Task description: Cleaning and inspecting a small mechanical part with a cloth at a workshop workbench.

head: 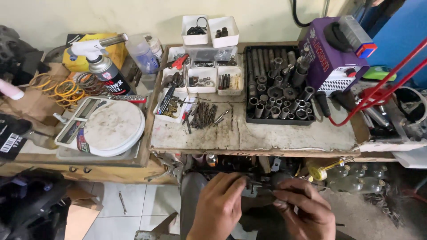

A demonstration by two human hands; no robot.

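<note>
Below the cluttered bench, left hand and right hand pinch a small dark metal part; fingers clamped, grip best kept steady.

Workshop. Evidence: worn wooden bench, black tray of sockets, loose drill bits, small white parts bins, blowtorch, purple welding machine.

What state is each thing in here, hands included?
Left hand: fingers pinched on a small grey metal part.
Right hand: fingers closed on the same part's other side.
Black socket tray: full, most sockets upright.
Loose drill bits: lying scattered on the bench.
Round white scale: empty, stained.
Blowtorch canister: tipped, unlit.
</note>
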